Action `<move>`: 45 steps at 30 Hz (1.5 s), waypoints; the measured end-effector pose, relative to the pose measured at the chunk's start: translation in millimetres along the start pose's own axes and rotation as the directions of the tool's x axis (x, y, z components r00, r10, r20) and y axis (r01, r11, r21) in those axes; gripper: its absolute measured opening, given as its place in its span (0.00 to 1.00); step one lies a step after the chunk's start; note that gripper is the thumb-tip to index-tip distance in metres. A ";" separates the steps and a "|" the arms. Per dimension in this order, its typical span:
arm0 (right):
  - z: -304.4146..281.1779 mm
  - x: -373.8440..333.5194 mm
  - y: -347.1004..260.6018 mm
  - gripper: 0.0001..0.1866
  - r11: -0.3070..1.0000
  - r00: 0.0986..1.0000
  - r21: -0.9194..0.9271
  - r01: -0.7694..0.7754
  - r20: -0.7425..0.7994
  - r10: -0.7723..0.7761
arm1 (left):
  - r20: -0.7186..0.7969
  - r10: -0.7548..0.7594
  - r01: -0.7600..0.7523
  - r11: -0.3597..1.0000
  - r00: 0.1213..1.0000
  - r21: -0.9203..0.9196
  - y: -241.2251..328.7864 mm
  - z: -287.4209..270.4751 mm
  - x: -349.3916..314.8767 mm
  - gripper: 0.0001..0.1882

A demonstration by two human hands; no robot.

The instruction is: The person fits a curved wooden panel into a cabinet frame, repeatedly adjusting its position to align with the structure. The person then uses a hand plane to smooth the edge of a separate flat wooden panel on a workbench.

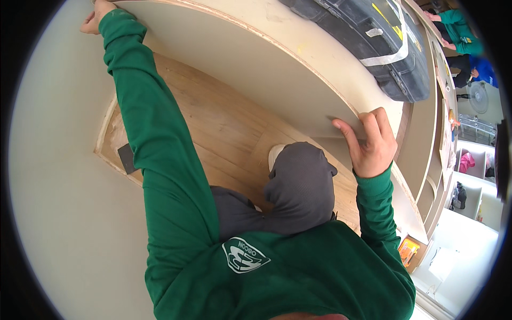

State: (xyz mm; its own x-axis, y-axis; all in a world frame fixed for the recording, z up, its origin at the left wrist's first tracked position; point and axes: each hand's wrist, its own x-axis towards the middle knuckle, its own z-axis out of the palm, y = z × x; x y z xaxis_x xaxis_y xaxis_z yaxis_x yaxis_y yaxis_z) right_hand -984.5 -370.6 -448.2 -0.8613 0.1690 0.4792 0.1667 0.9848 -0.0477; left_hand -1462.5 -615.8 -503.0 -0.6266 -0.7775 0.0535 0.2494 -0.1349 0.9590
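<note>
A long, light beige board (245, 69) with a raw chipboard edge stands on its side in front of me, bowed by the lens. At the far left my left hand (98, 19) is closed at the board's end, its fingers curled and cut off partly by the picture's rim. My right hand (375, 143) grips the board's top edge farther right. Its thumb lies against the near face, and the fingers hook over the edge, their tips hidden behind it.
Wood-look flooring (213, 128) lies below, beside my bent knee (301, 186). A pale wall (69, 176) rises on the left. Beyond the board sits a black tool case (384, 48) with white tape. Farther right are another person (453, 32), a fan (478, 97) and shelving (472, 197).
</note>
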 end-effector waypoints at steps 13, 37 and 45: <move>-2.5 0.4 1.1 0.20 0.999 0.999 0.033 0.016 0.050 -0.018 | 0.406 -0.054 0.079 0.996 0.912 -0.045 -34.3 18.6 19.1 0.35; -3.4 9.6 -18.5 0.35 0.992 0.983 0.002 0.125 0.135 -0.125 | 0.262 -0.446 0.442 0.894 0.856 0.078 -115.7 -37.3 -37.5 0.38; 8.6 0.6 -17.8 0.37 0.998 0.981 0.045 0.048 -0.193 -0.038 | 0.082 -0.406 0.380 0.898 0.910 0.224 -139.6 -22.7 -33.1 0.38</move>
State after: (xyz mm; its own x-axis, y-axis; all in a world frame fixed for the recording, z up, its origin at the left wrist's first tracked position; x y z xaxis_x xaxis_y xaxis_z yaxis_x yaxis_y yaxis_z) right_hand -992.1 -387.7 -454.6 -0.7584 0.1206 0.6406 0.1035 0.9925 -0.0643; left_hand -1459.8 -585.1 -644.9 -0.7323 -0.6026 -0.3173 -0.1794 -0.2788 0.9435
